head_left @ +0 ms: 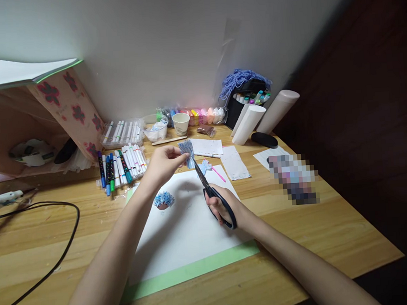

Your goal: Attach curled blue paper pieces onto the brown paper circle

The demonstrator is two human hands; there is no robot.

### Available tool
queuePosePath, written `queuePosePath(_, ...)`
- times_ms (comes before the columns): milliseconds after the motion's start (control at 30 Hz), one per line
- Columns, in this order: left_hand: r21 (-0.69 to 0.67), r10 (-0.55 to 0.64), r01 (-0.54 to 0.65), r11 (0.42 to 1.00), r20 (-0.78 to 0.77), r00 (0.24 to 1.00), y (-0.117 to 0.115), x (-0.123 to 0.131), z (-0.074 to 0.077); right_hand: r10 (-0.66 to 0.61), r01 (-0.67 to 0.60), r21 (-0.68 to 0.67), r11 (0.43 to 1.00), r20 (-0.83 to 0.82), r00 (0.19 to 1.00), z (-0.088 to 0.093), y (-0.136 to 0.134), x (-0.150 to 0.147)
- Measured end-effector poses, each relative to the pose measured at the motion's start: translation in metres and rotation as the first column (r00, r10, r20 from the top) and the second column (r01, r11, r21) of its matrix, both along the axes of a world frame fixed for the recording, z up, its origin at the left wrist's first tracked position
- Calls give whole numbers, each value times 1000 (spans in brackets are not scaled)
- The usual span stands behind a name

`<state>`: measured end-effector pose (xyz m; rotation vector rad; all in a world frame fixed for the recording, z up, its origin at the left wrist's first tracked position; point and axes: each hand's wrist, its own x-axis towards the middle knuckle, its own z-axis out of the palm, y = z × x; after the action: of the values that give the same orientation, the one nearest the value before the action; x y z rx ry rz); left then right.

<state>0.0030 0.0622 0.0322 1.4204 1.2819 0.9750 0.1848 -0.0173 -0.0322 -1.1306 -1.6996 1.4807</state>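
Note:
Between its thumb and fingers, my left hand [167, 163] pinches a small blue patterned piece [186, 149] above the back of a white sheet [182, 247] with green edges. My right hand [224, 206] is closed round the handles of black scissors [202, 175], whose blades point up and left to the lower edge of the blue piece. A small round brown object with blue shreds on top [163, 200] lies on the sheet, left of centre. Behind the scissors are blue scraps [204, 167] and a pink stick [219, 173].
Markers [121, 170] lie at the back left, near a paper cup [181, 124] and a clear bowl [156, 129]. White tubes [252, 123] and a black pen holder [235, 110] stand at the back right. A black cable [70, 236] curves across the left.

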Motion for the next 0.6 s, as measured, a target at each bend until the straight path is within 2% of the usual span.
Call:
queuePosePath(300, -163, -31, 35, 986, 24, 999, -6, 3, 7, 38, -39, -17, 999, -55, 998, -5, -3, -1)
queuePosePath(600, -221, -133, 139, 965, 45, 990, -9, 8, 8, 24, -25, -27, 999, -49, 999, -7, -3, 0)
